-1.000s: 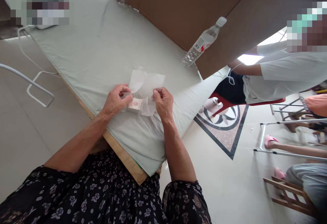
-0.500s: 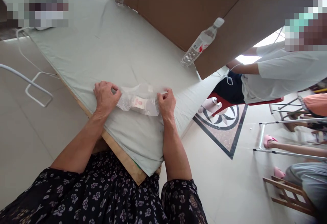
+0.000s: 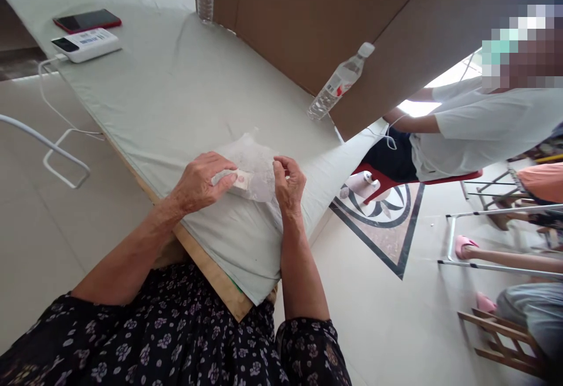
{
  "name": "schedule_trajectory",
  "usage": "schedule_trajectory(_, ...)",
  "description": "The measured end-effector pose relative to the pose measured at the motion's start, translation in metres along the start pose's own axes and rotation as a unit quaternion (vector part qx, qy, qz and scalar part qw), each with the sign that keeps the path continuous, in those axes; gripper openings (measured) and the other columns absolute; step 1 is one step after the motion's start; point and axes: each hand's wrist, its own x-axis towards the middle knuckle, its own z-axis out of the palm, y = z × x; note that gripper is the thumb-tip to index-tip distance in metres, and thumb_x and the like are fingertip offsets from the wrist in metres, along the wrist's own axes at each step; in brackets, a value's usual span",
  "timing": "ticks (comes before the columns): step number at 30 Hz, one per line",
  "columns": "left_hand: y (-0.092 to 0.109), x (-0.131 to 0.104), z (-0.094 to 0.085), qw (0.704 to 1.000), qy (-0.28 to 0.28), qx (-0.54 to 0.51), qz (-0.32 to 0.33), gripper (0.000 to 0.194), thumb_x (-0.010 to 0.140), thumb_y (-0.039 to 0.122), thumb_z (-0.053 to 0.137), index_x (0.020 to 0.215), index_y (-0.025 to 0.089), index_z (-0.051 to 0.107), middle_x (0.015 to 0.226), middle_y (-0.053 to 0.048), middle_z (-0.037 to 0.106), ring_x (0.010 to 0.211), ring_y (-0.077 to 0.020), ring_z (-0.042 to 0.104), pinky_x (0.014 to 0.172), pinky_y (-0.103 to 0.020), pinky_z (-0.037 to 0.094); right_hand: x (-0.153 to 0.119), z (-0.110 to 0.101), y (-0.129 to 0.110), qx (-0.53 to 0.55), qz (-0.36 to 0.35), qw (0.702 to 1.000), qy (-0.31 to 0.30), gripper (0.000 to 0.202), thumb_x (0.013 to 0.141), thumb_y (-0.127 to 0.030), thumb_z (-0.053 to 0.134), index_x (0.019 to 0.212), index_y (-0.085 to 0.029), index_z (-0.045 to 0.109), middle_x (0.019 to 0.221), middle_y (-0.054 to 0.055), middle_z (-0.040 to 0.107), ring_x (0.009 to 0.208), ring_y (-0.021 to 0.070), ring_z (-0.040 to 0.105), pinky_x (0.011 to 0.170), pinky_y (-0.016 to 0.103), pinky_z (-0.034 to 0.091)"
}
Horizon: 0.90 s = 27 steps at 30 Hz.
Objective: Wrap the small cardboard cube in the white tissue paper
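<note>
We work over the near corner of a cloth-covered table point(image 3: 153, 104), whose wooden edge shows under the cloth beside our lap. A small box point(image 3: 241, 180) with a red mark lies in clear plastic wrap point(image 3: 263, 182), a little in from that corner, between the left and right edges. Our left hand point(image 3: 200, 182) pinches the box's left end, thumb on top. Our right hand point(image 3: 290, 183) has thumb and fingers drawn together at the wrap's right margin; whether film is caught between them, we cannot tell.

Our widest room runs beyond the wrap, up the cloth toward the far-left corner. There a phone point(image 3: 88, 20) and white device point(image 3: 88, 44) sit by the left edge, the device's cable point(image 3: 44, 90) hanging over. Rightward, cardboard point(image 3: 303, 28) and a bottle point(image 3: 336, 90) limit our reach.
</note>
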Motion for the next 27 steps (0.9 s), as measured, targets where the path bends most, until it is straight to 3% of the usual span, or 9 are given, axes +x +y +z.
schedule_trajectory(3,-0.006,0.011,0.002,0.996,-0.069,0.024,-0.059,0.051,0.096,0.053,0.048,0.123,0.016,0.071,0.126,-0.014,0.076,0.115,-0.0297,0.068,0.104,-0.046,0.052,-0.003,-0.001,-0.004,0.061,0.035,0.993,-0.092,0.039,0.095,-0.057,0.054,0.105,-0.024,0.073,0.103,0.006,0.079,0.095,0.0207,0.071,0.085,0.036,0.055)
schedule_trajectory(5,-0.014,0.016,0.004,0.985,-0.114,0.047,-0.125,0.06,0.097,0.056,0.041,0.132,0.015,0.068,0.129,-0.014,0.074,0.117,-0.0317,0.067,0.105,-0.048,0.05,-0.005,-0.005,-0.006,0.092,0.058,0.982,-0.151,0.044,0.093,-0.061,0.058,0.11,-0.024,0.073,0.106,0.006,0.08,0.099,0.0216,0.072,0.088,0.037,0.055)
schedule_trajectory(8,-0.021,0.016,-0.001,0.976,-0.109,0.052,-0.183,0.064,0.099,0.058,0.033,0.129,0.015,0.069,0.117,-0.014,0.077,0.11,-0.0308,0.068,0.101,-0.044,0.05,-0.013,-0.017,-0.017,0.109,0.043,0.972,-0.203,0.041,0.09,-0.056,0.068,0.114,-0.024,0.073,0.11,0.006,0.08,0.102,0.0211,0.073,0.092,0.037,0.055)
schedule_trajectory(12,-0.018,0.009,-0.014,0.976,-0.08,-0.01,-0.201,0.066,0.102,0.061,0.026,0.115,0.017,0.074,0.082,-0.007,0.075,0.081,-0.0226,0.066,0.079,-0.033,0.051,-0.033,-0.035,-0.038,0.136,-0.024,0.936,-0.323,0.031,0.095,-0.048,0.069,0.115,-0.026,0.075,0.103,0.002,0.082,0.103,0.0198,0.073,0.099,0.039,0.052)
schedule_trajectory(16,-0.019,0.005,-0.019,0.963,-0.184,0.042,-0.192,0.055,0.097,0.057,0.039,0.11,0.019,0.076,0.07,-0.002,0.068,0.07,-0.021,0.063,0.071,-0.032,0.047,-0.057,-0.043,-0.046,0.073,-0.058,0.896,-0.434,0.022,0.098,-0.042,0.067,0.109,-0.026,0.078,0.1,0.002,0.082,0.098,0.0204,0.074,0.102,0.042,0.051)
schedule_trajectory(19,-0.021,0.002,-0.017,0.945,-0.262,0.105,-0.166,0.052,0.087,0.05,0.054,0.127,0.02,0.071,0.082,-0.003,0.072,0.078,-0.0235,0.068,0.076,-0.034,0.049,-0.066,-0.045,-0.043,0.046,-0.049,0.909,-0.411,0.019,0.098,-0.038,0.067,0.106,-0.026,0.079,0.104,0.003,0.083,0.099,0.0211,0.075,0.101,0.042,0.053)
schedule_trajectory(22,-0.019,-0.003,-0.017,0.937,-0.298,0.137,-0.122,0.064,0.083,0.048,0.062,0.142,0.024,0.06,0.121,-0.009,0.069,0.102,-0.0279,0.07,0.087,-0.036,0.052,-0.061,-0.039,-0.041,0.035,-0.023,0.961,-0.275,0.019,0.098,-0.035,0.064,0.108,-0.025,0.077,0.108,0.004,0.082,0.102,0.0214,0.075,0.099,0.04,0.055)
schedule_trajectory(24,-0.016,-0.007,-0.017,0.934,-0.299,0.154,-0.12,0.072,0.083,0.049,0.064,0.15,0.026,0.051,0.149,-0.011,0.054,0.113,-0.0294,0.068,0.091,-0.037,0.054,-0.053,-0.027,-0.041,-0.008,-0.038,0.979,-0.2,0.027,0.095,-0.034,0.067,0.12,-0.023,0.073,0.122,0.008,0.078,0.116,0.0245,0.071,0.106,0.044,0.053)
schedule_trajectory(27,-0.012,-0.011,-0.016,0.929,-0.301,0.177,-0.125,0.073,0.084,0.047,0.064,0.152,0.026,0.045,0.162,-0.012,0.039,0.122,-0.0316,0.066,0.095,-0.04,0.055,-0.04,-0.001,-0.04,-0.102,-0.076,0.966,-0.223,0.058,0.088,-0.031,0.076,0.142,-0.018,0.061,0.146,0.015,0.065,0.137,0.0323,0.058,0.115,0.053,0.046)
